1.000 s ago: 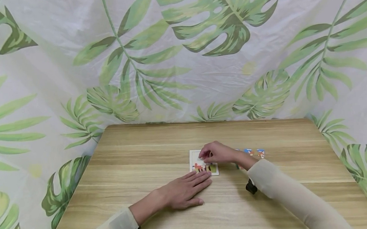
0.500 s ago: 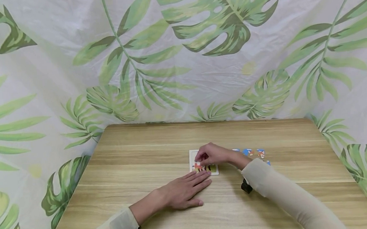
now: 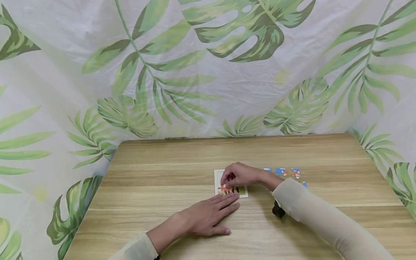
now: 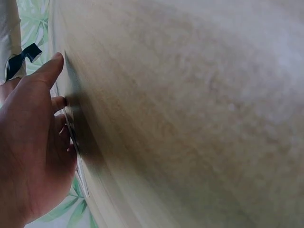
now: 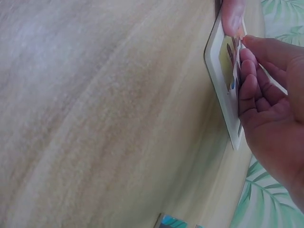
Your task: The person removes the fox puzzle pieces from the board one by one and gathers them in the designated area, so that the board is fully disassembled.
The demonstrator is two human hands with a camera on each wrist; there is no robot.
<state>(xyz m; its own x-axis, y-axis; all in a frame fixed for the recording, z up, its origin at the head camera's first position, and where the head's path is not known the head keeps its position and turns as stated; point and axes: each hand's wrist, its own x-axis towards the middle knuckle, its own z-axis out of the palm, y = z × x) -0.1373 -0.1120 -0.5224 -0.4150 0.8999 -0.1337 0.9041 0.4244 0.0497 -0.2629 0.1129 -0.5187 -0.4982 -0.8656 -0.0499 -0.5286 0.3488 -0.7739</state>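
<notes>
A small white-rimmed puzzle board (image 3: 216,177) lies near the middle of the table, with a yellow, dark-striped picture and an orange-red part filling its lower half. My left hand (image 3: 210,217) lies flat, fingers straight, fingertips on the board's near edge. Over the board, my right hand (image 3: 241,174) has curled fingers and pinches a small puzzle piece with orange on it between thumb and index finger, right at the board's surface. Fingers mostly cover that piece. In the right wrist view, the right hand (image 5: 270,99) hangs over the board's rim (image 5: 218,71), and a left fingertip (image 5: 232,21) presses the picture.
Several loose puzzle pieces (image 3: 281,172), blue and orange, lie right of the board, partly behind the right forearm. Another piece (image 5: 172,222) shows at the bottom of the right wrist view. A leaf-patterned cloth (image 3: 204,67) hangs behind the wooden table (image 3: 153,168).
My right hand has shifted slightly left and down onto the orange-red part of the board, its forearm uncovering more loose pieces. The left hand has stayed in place.
</notes>
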